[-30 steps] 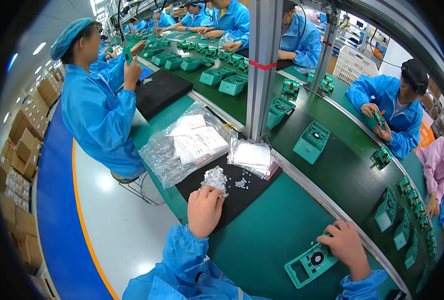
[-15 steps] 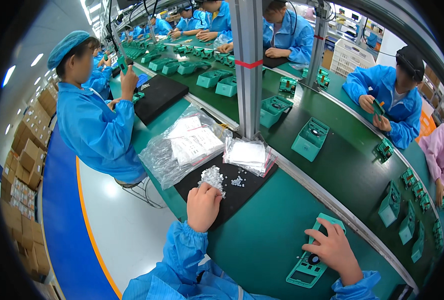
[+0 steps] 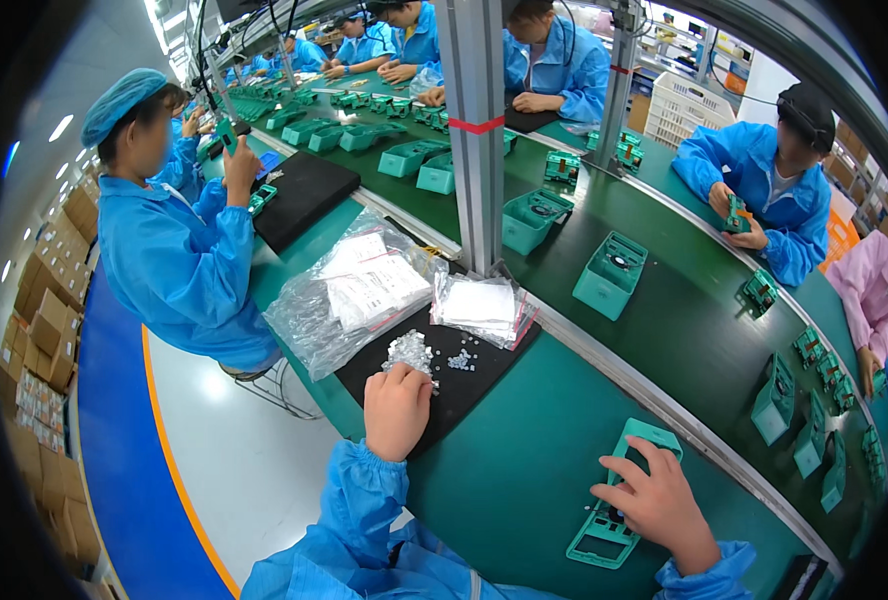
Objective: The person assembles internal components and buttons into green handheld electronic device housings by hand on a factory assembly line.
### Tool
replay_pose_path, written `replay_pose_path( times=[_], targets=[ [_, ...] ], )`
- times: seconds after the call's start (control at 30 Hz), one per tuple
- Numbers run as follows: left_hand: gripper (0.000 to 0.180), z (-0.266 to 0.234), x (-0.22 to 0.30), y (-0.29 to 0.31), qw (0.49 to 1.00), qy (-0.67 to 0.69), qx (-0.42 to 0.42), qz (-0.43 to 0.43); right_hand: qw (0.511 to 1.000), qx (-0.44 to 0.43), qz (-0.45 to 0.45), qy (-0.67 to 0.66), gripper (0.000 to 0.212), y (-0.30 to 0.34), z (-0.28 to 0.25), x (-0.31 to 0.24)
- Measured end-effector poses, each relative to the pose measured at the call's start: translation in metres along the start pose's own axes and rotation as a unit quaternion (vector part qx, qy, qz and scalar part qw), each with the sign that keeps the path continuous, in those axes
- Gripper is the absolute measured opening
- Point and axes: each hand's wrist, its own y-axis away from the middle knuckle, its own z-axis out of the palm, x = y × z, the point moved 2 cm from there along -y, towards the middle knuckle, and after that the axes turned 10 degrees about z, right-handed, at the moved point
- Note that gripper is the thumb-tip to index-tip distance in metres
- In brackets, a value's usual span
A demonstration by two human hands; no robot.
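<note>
My left hand (image 3: 395,412) reaches to the near edge of a pile of small clear parts (image 3: 407,351) on a black mat (image 3: 454,400). Its fingers are pinched together; whatever lies between the tips is too small to make out. A few looser pieces (image 3: 460,360) lie just right of the pile. At the lower right my right hand (image 3: 659,500) curls over a green plastic housing (image 3: 604,548) with a rectangular window, on the green table. The fingers reach across to its left edge and cover its middle, hiding most of the round black part there.
Clear bags with white papers (image 3: 369,285) and a smaller bag (image 3: 479,305) lie beyond the pile. A metal post (image 3: 474,150) rises behind them. Green housings (image 3: 611,275) line the dark belt (image 3: 684,330) on the right. Co-workers sit across it; another person (image 3: 169,240) is at left.
The whole view has shifted slightly. My right hand has moved a little over the housing, which now looks more tilted and more covered. My left hand stays pinched at the pile.
</note>
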Motion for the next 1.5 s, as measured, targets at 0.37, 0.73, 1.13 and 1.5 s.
replay_pose_path(
  times=[0.37,0.73,1.13,1.5],
  targets=[
    [0.003,-0.007,0.017,0.001,0.997,0.067,0.039,-0.023,0.996,0.059,0.057,-0.045,0.021,0.007,0.000,-0.015],
    [0.005,-0.026,0.171,0.035,0.852,0.517,0.077,0.016,0.812,0.229,0.187,-0.503,0.016,0.007,0.008,-0.057],
    [0.006,-0.011,0.197,0.049,0.817,0.569,0.091,0.013,0.842,0.298,0.230,-0.387,0.012,0.034,0.011,-0.058],
    [0.010,-0.005,0.195,0.053,0.807,0.585,0.072,0.011,0.863,0.281,0.221,-0.357,0.012,0.041,0.009,-0.051]
  ],
)
